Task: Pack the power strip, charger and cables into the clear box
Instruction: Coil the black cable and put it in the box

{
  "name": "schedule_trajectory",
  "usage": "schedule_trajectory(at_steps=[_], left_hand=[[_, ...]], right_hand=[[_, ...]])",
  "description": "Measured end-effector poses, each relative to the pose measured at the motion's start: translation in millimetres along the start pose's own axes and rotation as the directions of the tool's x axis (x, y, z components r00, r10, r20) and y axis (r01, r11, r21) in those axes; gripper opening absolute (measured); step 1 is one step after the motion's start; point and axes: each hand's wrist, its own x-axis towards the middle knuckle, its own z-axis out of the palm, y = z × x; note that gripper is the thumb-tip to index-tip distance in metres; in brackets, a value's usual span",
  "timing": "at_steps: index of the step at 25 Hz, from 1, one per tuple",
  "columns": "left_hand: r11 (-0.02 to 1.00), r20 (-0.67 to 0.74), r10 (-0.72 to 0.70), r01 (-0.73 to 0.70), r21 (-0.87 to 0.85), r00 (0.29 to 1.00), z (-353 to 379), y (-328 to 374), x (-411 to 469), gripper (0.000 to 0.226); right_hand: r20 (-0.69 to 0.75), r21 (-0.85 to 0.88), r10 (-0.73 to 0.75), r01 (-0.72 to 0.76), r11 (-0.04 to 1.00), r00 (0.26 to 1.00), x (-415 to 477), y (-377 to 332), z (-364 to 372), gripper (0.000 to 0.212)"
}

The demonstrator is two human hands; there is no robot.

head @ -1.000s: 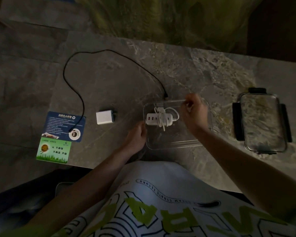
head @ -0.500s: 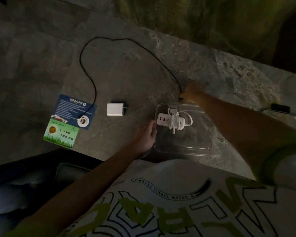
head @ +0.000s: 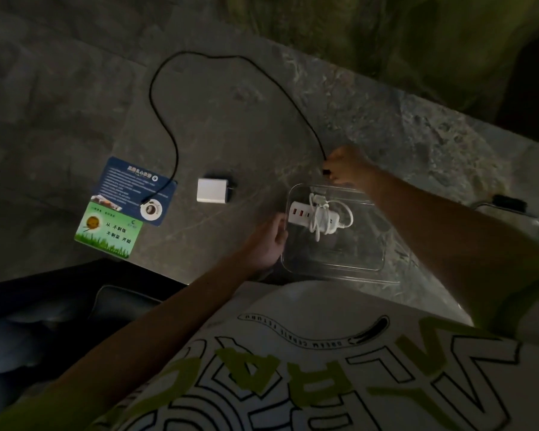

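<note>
The clear box point(head: 333, 265) sits on the stone table near my body. Inside it lies the white power strip point(head: 311, 219) with its white cord bundled on top. My left hand point(head: 269, 242) holds the box's left wall. Just beyond the box's far edge, my right hand point(head: 344, 166) pinches the plug end of the black cable point(head: 168, 126). That cable loops across the table to a round white puck point(head: 150, 209) resting on a card. The white charger point(head: 210, 190) lies on the table, left of the box.
A blue card point(head: 128, 178) and a green card point(head: 108, 234) lie at the table's left front edge. The box lid point(head: 517, 216) with black clips shows at the right, partly hidden by my right arm. A dark seat sits below the table edge at left.
My right hand left the inside of the box, reached past its far edge and took hold of the black cable's end. My left hand stayed at the box's left wall.
</note>
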Motion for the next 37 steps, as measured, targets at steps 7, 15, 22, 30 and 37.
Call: schedule_trajectory(at_steps=[7,15,22,30,37], left_hand=[[0.992,0.068,-0.100,0.105,-0.077,0.993,-10.0,20.7,-2.2,0.031],[0.914,-0.179,0.062,-0.128,-0.384,0.982,-68.2,75.8,-36.7,0.026],[0.939,-0.198,0.153,-0.205,-0.277,0.968,-88.6,77.8,-82.9,0.021],[0.886,-0.070,0.207,-0.218,-0.409,0.976,-125.5,49.5,-128.2,0.013],[0.604,0.048,0.335,-0.175,-0.777,0.941,-138.3,31.0,-174.3,0.018]], right_hand=[[-0.032,0.447,-0.093,0.098,0.889,0.995,-82.5,-15.1,-10.5,0.012],[-0.141,0.541,-0.222,0.263,0.799,0.965,-155.8,-33.8,8.7,0.007],[-0.119,0.578,-0.268,0.286,0.764,0.956,-180.4,-48.7,48.1,0.012],[-0.144,0.107,-0.612,0.628,0.771,0.777,-198.8,-58.7,50.1,0.040],[-0.133,-0.217,-0.702,0.671,0.709,0.699,-184.6,-72.1,86.1,0.012]])
